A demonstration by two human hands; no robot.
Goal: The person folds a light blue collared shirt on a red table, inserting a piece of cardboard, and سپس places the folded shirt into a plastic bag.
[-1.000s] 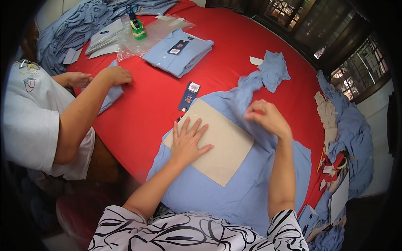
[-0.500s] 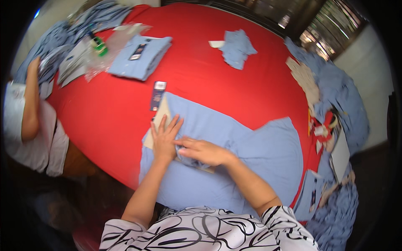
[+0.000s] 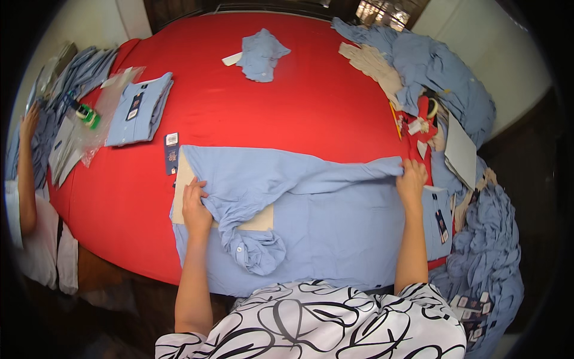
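A light blue shirt lies spread before me, with a beige cardboard sheet on it. Part of the shirt is folded over the cardboard, and a bunched sleeve with a button hangs toward me. My left hand rests on the cardboard's left part, its slightly bent fingers touching the folded cloth. At the far right, my right hand pinches the end of the folded edge and holds it stretched out. A dark blue hang tag lies beside the cardboard's upper left corner.
A red cloth covers the table. Folded shirts, plastic bags and a green tape dispenser lie at left, near a co-worker's arm. Heaped blue garments line the right side. A crumpled blue piece lies far back.
My right hand has moved from beside the left to the far right and now grips the shirt's edge. The cloth edge has been drawn toward me, uncovering cardboard. The view has shifted right.
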